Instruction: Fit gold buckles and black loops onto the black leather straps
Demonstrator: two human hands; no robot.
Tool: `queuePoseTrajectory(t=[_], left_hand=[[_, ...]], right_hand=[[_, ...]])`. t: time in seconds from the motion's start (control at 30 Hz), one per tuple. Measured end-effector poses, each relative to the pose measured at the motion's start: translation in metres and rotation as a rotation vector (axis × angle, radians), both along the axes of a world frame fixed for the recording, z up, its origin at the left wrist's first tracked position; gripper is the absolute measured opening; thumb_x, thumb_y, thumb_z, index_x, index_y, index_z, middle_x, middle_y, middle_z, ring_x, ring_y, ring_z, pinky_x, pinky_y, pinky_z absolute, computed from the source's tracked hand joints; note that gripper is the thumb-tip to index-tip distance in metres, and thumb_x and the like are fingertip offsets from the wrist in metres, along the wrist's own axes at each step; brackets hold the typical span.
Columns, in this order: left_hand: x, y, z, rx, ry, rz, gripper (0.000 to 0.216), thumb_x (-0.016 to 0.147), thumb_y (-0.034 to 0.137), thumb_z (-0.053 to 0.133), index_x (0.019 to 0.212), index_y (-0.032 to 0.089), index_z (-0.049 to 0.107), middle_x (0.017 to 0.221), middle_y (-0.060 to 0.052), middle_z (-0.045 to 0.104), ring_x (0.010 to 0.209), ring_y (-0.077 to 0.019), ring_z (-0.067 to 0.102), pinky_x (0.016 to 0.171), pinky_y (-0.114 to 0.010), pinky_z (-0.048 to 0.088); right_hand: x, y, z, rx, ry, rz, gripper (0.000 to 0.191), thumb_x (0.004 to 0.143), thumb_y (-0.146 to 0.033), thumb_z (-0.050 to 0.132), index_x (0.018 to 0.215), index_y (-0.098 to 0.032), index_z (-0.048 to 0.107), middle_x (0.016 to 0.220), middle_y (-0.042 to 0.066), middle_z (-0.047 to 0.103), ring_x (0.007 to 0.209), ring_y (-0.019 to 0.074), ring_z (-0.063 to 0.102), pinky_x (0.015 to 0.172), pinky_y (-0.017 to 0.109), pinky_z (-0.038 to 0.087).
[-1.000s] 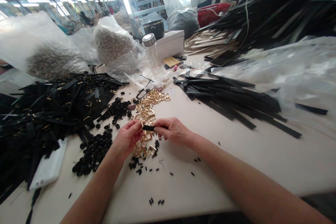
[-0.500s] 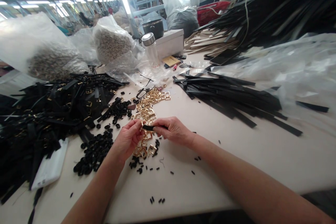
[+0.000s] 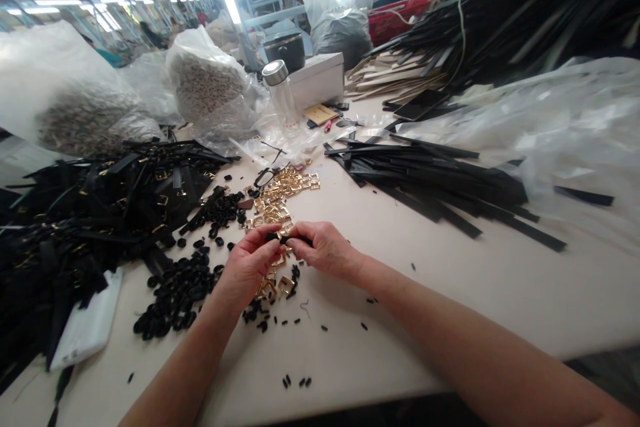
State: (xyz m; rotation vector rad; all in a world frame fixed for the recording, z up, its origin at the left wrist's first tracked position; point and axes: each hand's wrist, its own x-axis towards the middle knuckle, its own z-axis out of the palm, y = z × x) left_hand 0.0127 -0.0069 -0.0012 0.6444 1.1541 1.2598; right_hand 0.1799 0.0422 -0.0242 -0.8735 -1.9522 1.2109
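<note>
My left hand pinches one end of a short black strap between thumb and fingers. The other end is gripped by my right hand, so the two hands almost meet. A gold buckle at the strap is mostly hidden by my fingers. Beneath and beyond them lies a loose pile of gold buckles. Small black loops are heaped to the left of my left hand. Several tiny black pieces are scattered on the table below my hands.
Straps with buckles are piled at the left, over a white block. Long black strips lie at the right beside clear plastic sheeting. A glass bottle, a white box and filled bags stand behind.
My hands have drawn closer together on the strap. The gold buckle that showed at my left fingertips is now largely covered, and black strap shows there. The view has shifted slightly.
</note>
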Motion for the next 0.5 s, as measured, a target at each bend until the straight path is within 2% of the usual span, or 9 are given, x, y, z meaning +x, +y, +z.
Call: queuePoseTrajectory(t=[0.23, 0.37, 0.5], left_hand=[[-0.007, 0.001, -0.001, -0.065, -0.111, 0.014, 0.033, 0.061, 0.016, 0.085, 0.091, 0.017, 0.070, 0.080, -0.001, 0.072, 0.055, -0.0030, 0.060, 0.054, -0.010, 0.051], [-0.002, -0.001, 0.002, -0.099, -0.118, -0.020, 0.034, 0.061, 0.016, 0.085, 0.089, 0.018, 0.067, 0.079, 0.002, 0.069, 0.051, -0.0019, 0.056, 0.049, -0.009, 0.049], [0.005, -0.004, -0.002, -0.083, -0.029, -0.017, 0.038, 0.059, 0.018, 0.087, 0.088, 0.018, 0.063, 0.077, 0.003, 0.067, 0.053, -0.0029, 0.057, 0.051, -0.011, 0.050]], right_hand=[[0.003, -0.003, 0.011, 0.029, -0.157, 0.219, 0.016, 0.090, -0.015, 0.050, 0.082, -0.016, 0.064, 0.064, -0.003, 0.059, 0.057, 0.0084, 0.048, 0.058, 0.020, 0.034], [0.002, -0.003, 0.009, 0.097, -0.160, 0.186, 0.017, 0.093, -0.017, 0.050, 0.080, -0.017, 0.061, 0.066, -0.003, 0.057, 0.057, 0.0083, 0.045, 0.058, 0.020, 0.033], [0.000, -0.002, 0.004, 0.210, -0.195, 0.154, 0.019, 0.091, -0.018, 0.052, 0.073, -0.017, 0.058, 0.065, -0.003, 0.055, 0.057, 0.0087, 0.041, 0.058, 0.021, 0.030]])
